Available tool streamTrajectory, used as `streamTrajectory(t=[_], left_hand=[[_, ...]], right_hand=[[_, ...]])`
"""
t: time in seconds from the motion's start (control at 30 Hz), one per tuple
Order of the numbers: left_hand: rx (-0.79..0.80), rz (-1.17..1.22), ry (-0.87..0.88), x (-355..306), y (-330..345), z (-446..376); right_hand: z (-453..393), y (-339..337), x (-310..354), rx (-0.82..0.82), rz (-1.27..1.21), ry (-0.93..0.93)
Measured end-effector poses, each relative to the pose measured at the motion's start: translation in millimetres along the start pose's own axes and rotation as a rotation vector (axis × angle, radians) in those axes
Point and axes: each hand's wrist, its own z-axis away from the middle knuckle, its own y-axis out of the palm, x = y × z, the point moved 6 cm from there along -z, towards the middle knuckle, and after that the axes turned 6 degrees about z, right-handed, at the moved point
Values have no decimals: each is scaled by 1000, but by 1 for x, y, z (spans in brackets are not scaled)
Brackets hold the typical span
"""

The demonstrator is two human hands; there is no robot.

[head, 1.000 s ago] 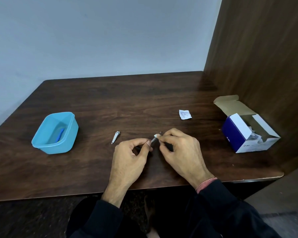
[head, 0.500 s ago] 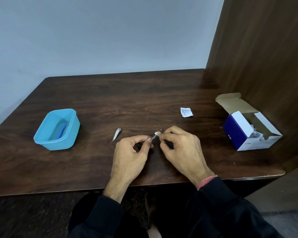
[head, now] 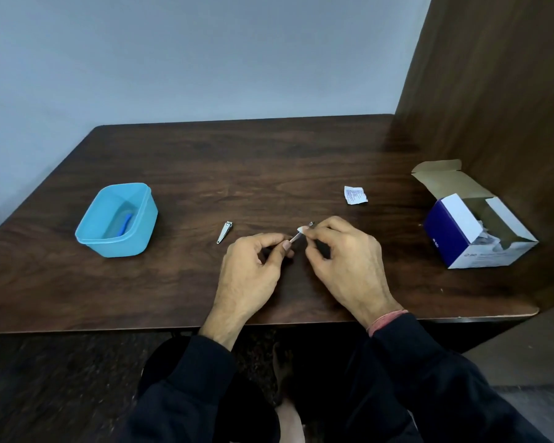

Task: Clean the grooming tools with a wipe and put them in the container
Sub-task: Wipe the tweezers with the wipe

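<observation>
While pinched, tool (head: 295, 235) between hands (head: 301, 266).

Plain room: wooden table (head: 269, 161), bare wall (head: 205, 59), wood partition (head: 493, 91).

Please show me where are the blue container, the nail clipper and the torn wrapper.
blue container (head: 143, 208): head view, right wall.
nail clipper (head: 225, 231): head view, middle of body.
torn wrapper (head: 355, 195): head view, centre.

a small logo and two letters, likely "bd", are printed in dark ink on the white front of the box (head: 480, 231) at 3 o'clock; the line beside them is too blurred to be read. fine blue print is carried by the sachet (head: 355, 195) at 1 o'clock, but none can be read.
</observation>
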Motion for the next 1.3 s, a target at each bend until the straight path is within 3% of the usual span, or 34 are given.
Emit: streamTrajectory(t=[0.2,0.43,0.6,0.93,1.13,1.3], left_hand=[[10,-3,9,-1,1,0],[29,-57,1,-3,2,2],[54,-62,9,-4,1,4],[19,-47,54,0,2,1],[31,-46,65,-1,3,2],[12,-57,82,-5,1,4]], right_hand=[[1,0,4,26,-6,-34],[-1,-3,-3,6,10,69],[3,0,7,54,-28,-47],[3,1,7,87,-153,-78],[-4,-1,-7,55,-216,99],[-3,2,-1,163,-328,57]])
